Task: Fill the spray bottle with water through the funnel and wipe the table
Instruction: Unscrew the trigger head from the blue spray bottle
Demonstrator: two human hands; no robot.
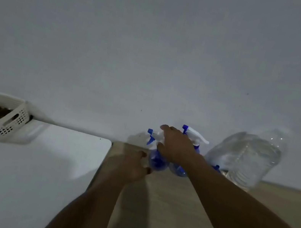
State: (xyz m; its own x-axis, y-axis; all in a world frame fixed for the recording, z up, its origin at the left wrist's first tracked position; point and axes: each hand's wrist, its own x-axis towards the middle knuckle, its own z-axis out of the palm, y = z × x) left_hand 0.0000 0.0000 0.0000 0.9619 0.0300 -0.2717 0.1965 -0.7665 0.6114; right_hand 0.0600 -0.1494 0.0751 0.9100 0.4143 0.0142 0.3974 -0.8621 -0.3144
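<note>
Two blue see-through spray bottles with white and blue trigger heads stand side by side on the wooden table (179,209), against the wall. My right hand (176,145) reaches over the left spray bottle (157,163), with thumb and forefinger round its trigger head. The other spray bottle (195,134) stands just behind that hand, its head clear above it. My left hand (134,165) is low beside the left bottle's body, its loosely curled fingertips at the bottle's side. A big clear water jug (246,159) stands to the right. I see no funnel or cloth.
A white tabletop (26,162) adjoins the wooden one on the left. On it, by the wall, sits a white perforated basket (9,125) holding dark items. A plain grey wall rises close behind everything.
</note>
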